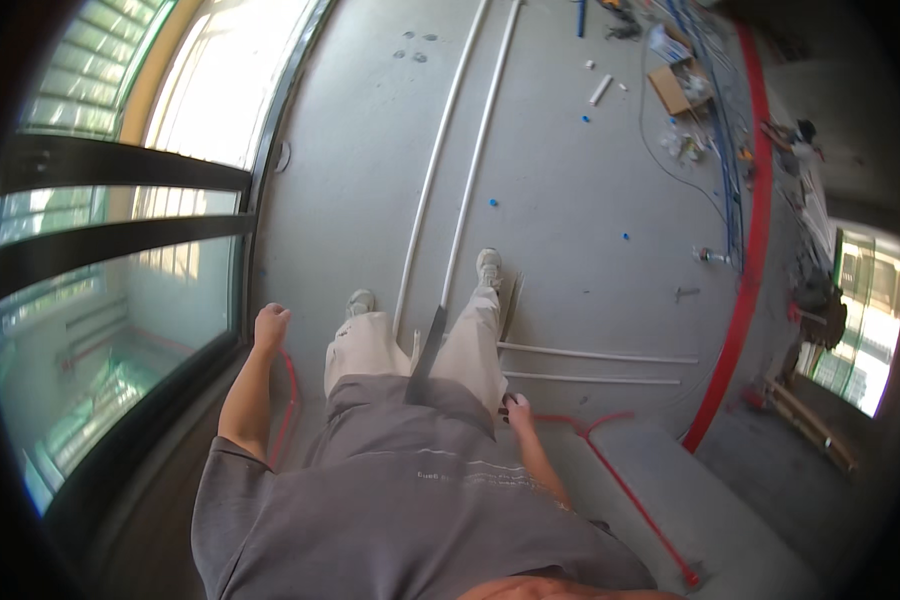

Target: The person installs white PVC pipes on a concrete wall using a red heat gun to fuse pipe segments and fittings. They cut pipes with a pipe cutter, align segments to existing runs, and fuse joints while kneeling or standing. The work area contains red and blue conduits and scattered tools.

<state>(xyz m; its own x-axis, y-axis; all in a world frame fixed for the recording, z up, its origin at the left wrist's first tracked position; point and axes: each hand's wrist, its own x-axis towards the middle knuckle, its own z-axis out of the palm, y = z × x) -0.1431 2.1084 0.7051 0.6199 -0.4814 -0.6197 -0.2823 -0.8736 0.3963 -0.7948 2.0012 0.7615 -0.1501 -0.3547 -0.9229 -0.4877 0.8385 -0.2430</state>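
Note:
My left hand (272,326) hangs out at my left side near the dark window frame, its fingers curled in and no object showing in it. Beside my right hip, my right hand (519,410) is closed around a small dark thing (508,402), mostly hidden by the fingers. A dark grey flat strip (428,352) extends from my shirt front between my legs; what holds it cannot be seen. Two long white pipes (432,165) run along the grey floor ahead, passing between my feet. Two shorter white pipes (610,355) lie crosswise to the right.
A black-framed glass window (120,235) stands close on the left. Red lines (745,300) mark the floor at right. Blue pipes (720,130), an open cardboard box (678,90) and scattered scraps lie at far right. Small blue fittings (493,203) dot the floor.

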